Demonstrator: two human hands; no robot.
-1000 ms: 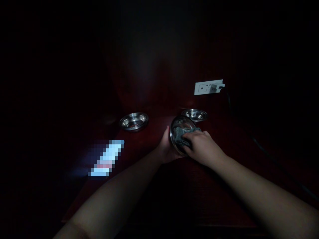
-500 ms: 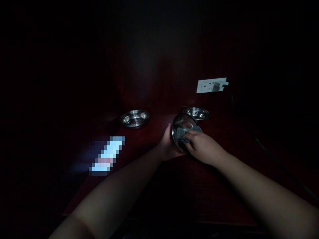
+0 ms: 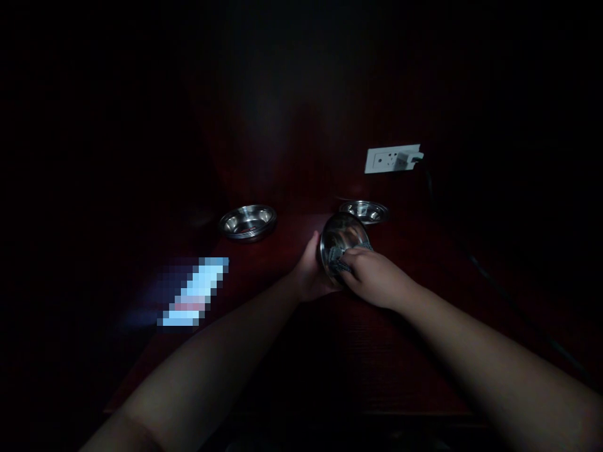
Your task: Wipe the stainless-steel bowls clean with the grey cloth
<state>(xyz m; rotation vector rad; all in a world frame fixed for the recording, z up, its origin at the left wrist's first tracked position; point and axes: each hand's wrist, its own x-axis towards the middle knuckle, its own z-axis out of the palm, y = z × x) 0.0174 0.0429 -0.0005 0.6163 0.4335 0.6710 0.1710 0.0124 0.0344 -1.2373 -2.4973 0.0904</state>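
A shiny metal bowl (image 3: 345, 227) is tilted up on its side above the dark red table. My left hand (image 3: 313, 274) grips it from the left, thumb along the rim and the other fingers partly hidden behind it. With bent fingers, my right hand (image 3: 372, 275) presses a dark grey-green cloth (image 3: 336, 256) against the bowl's surface facing me. Part of the cloth sticks out above the knuckles. Just behind the held bowl, a second metal bowl (image 3: 365, 212) rests on the table. Further left stand stacked metal bowls (image 3: 247, 223).
A lit, pixelated rectangle (image 3: 195, 292) lies at the left side of the table (image 3: 372, 358). On the back wall is a white socket plate (image 3: 384, 159) with a plug in it. Its dark cable (image 3: 509, 292) runs down along the right. Most surroundings are very dark.
The whole view has shifted slightly, so things appear a little further left. My right hand and the cloth have moved slightly over the bowl; both hands keep their hold.
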